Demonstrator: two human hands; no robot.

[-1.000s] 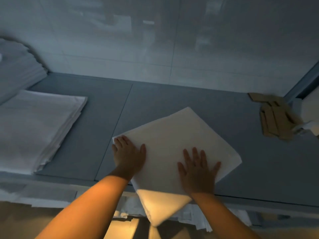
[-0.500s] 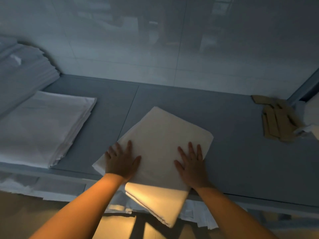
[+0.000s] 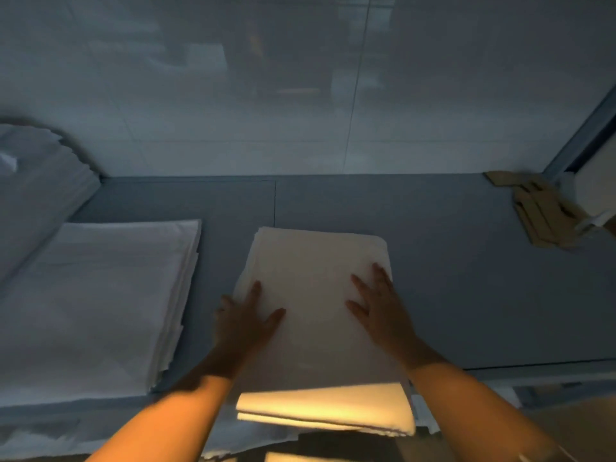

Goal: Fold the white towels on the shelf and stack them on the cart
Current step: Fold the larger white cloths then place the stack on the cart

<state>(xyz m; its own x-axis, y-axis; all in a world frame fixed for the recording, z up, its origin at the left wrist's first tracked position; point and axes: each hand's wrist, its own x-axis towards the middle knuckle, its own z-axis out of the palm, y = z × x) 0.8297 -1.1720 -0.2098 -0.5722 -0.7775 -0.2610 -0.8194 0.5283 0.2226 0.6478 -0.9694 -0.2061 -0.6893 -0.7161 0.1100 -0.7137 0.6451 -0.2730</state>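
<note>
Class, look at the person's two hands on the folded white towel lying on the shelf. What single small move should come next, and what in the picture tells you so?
Probably curl both hands around the towel's sides for a grip and lift it. The left hand and right hand lie flat on the folded towel, which sits squared on the shelf with its near end overhanging the edge.

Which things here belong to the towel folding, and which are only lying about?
Belong to the job:
folded towel under the left hand and right hand
towel stack beside it
grey shelf

Lying about:
brown cardboard pieces, far right on the shelf
</note>
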